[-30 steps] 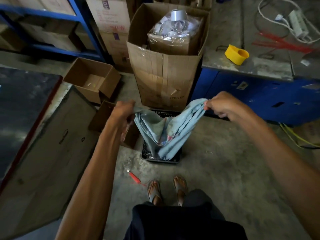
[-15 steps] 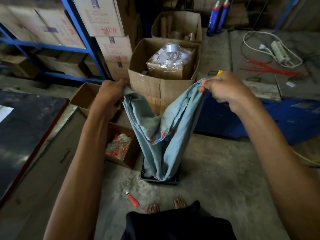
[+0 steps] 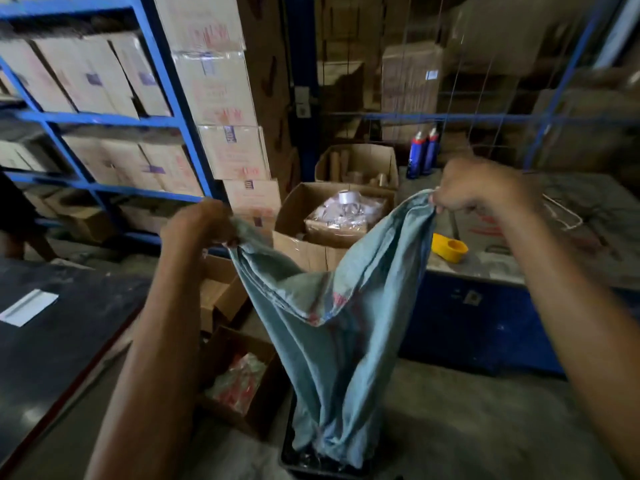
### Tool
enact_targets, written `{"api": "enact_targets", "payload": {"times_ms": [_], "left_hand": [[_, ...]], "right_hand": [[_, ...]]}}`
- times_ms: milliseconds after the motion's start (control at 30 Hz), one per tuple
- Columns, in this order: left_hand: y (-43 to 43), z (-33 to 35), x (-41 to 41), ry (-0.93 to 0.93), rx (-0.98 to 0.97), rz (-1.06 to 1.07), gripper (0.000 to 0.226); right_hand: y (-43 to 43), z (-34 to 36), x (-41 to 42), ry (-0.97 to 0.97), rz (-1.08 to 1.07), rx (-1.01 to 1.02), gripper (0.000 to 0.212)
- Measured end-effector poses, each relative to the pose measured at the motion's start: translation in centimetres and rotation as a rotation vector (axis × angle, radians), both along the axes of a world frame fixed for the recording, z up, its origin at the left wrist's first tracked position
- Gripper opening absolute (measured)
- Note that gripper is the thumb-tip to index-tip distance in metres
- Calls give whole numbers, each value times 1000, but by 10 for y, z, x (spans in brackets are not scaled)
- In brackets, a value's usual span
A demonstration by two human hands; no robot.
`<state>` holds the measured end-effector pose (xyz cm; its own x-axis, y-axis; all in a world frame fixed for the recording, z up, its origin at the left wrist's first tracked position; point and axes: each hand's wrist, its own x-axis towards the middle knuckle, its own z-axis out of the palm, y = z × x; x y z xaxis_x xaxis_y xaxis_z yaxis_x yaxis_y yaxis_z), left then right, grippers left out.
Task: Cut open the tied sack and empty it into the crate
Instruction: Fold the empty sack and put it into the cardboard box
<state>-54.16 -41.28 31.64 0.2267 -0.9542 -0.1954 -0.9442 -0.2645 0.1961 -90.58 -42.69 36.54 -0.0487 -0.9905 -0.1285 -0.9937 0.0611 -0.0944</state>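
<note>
A limp pale blue sack point(image 3: 339, 341) hangs stretched between my two hands, its lower end dropping into the black plastic crate point(image 3: 298, 460) on the floor. My left hand point(image 3: 204, 223) grips one upper corner of the sack at the left. My right hand point(image 3: 485, 187) grips the other corner, higher and to the right. The crate is mostly hidden by the sack; what lies inside it is too dark to tell.
A small carton point(image 3: 239, 379) with red-and-white packets sits left of the crate. Behind it stands a tall open carton point(image 3: 311, 251) of wrapped goods. A blue bench point(image 3: 478, 323) with a yellow cup point(image 3: 448, 251) is on the right. Blue shelving point(image 3: 166, 84) with boxes fills the left.
Both hands have lifted the sack much higher, from just above the crate to chest height. The sack now hangs long and slack. My view has tilted up toward the shelves.
</note>
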Motion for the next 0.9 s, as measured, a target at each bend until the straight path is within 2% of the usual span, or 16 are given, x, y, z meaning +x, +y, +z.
{"api": "enact_targets", "payload": {"times_ms": [67, 100, 167, 233, 300, 333, 467, 567, 633, 667, 700, 767, 800, 833, 867, 900], "left_hand": [[13, -6, -4, 34, -198, -109, 48], [17, -12, -3, 71, -333, -207, 44], [28, -18, -4, 194, -514, -420, 43], [30, -20, -19, 539, -523, -533, 34], [32, -23, -53, 915, -433, -592, 17], [30, -26, -72, 1044, -388, -584, 11], [17, -57, -98, 1253, -367, -443, 6], [17, -71, -99, 1362, -361, -368, 9], [15, -76, -101, 1386, -434, -282, 9], [13, -78, -102, 1389, -481, -238, 9], [12, -79, -101, 1393, -523, -192, 10], [9, -81, -100, 1411, -590, -115, 10], [9, -80, -101, 1427, -610, -92, 9], [9, -81, -102, 1434, -623, -77, 8], [10, -82, -102, 1427, -632, -69, 8], [11, -84, -101, 1400, -635, -71, 11]], "right_hand": [[1, -14, -3, 122, -24, -146, 34], [4, -19, -2, 125, 6, -212, 33], [9, -24, 4, 9, 185, -285, 22], [19, -22, 18, -171, 416, -265, 13], [28, -17, 38, -308, 590, -219, 15], [30, -17, 46, -338, 631, -233, 18], [29, -31, 51, -390, 508, -438, 20], [44, -63, 40, -506, 338, -619, 37], [62, -94, 31, -587, 200, -724, 33], [71, -111, 27, -605, 123, -649, 32], [81, -126, 25, -609, 49, -443, 44], [95, -154, 29, -639, -38, 164, 64], [97, -167, 35, -680, -71, 400, 61], [97, -178, 42, -742, -92, 527, 52], [95, -186, 48, -817, -115, 544, 42], [91, -194, 53, -879, -136, 469, 34]]}}
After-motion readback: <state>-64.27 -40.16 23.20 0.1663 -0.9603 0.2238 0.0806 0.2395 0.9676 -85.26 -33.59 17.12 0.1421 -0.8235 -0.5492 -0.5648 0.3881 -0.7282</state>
